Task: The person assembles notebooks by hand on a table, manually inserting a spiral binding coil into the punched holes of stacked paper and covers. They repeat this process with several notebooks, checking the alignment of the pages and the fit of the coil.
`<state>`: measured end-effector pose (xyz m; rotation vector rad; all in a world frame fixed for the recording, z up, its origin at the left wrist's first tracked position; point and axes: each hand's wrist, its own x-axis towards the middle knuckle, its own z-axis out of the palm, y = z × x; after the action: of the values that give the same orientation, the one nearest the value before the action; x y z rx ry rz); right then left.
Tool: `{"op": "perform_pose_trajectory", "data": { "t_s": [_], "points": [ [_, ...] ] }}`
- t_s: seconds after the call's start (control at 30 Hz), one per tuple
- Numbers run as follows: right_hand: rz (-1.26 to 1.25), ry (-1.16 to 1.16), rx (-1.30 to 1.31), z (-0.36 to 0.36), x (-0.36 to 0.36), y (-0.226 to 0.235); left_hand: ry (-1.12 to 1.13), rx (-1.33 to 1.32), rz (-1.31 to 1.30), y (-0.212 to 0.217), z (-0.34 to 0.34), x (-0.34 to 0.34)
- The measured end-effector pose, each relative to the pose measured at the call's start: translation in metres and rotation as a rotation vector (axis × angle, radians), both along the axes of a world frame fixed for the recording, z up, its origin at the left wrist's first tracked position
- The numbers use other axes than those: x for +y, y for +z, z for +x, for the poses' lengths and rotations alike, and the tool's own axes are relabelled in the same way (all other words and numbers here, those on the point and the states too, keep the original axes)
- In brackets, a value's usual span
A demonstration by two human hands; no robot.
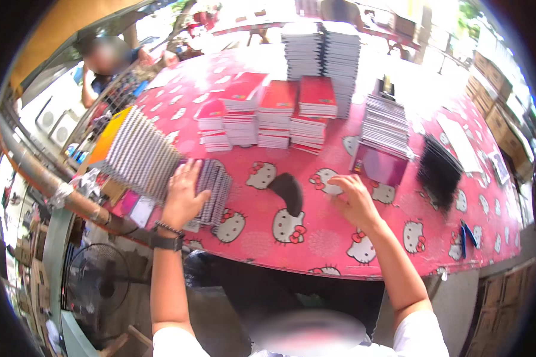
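Observation:
My left hand (184,193) lies flat, fingers stretched, on a low stack of spiral-bound notebooks (213,191) at the table's left side. Beside it leans a longer row of spiral-bound notebooks (134,152) with an orange cover at its far end. Over the table right of the middle, my right hand (356,203) is held with loosely bent fingers, nothing visible in it. Between the hands lies a dark curved piece (289,191). A purple-covered notebook (380,163) lies just beyond my right hand, against a stack of pages (385,122).
Stacks of red-covered booklets (278,95) and tall piles of white-edged pads (340,65) stand farther back. At right are a dark bristly pile (439,172) and a blue-handled hand tool (467,238). A pipe rail (59,187) borders the left; another person (104,62) is beyond.

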<state>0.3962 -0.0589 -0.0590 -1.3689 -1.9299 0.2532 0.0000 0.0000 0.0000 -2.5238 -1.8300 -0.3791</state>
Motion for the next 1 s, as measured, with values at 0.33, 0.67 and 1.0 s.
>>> {"op": "perform_pose_trajectory", "data": {
  "t_s": [0.33,0.67,1.0],
  "points": [
    [0.196,-0.674,-0.384,0.112,0.031,0.005,-0.117,-0.198,0.334,0.017,0.051,-0.008],
    [0.26,-0.282,-0.09,0.087,0.0,0.03,-0.426,-0.858,0.239,-0.003,0.178,-0.079],
    [-0.265,0.075,0.946,-0.007,-0.089,0.003,-0.324,-1.401,-0.498,-0.072,0.185,-0.113]
  ]
}}
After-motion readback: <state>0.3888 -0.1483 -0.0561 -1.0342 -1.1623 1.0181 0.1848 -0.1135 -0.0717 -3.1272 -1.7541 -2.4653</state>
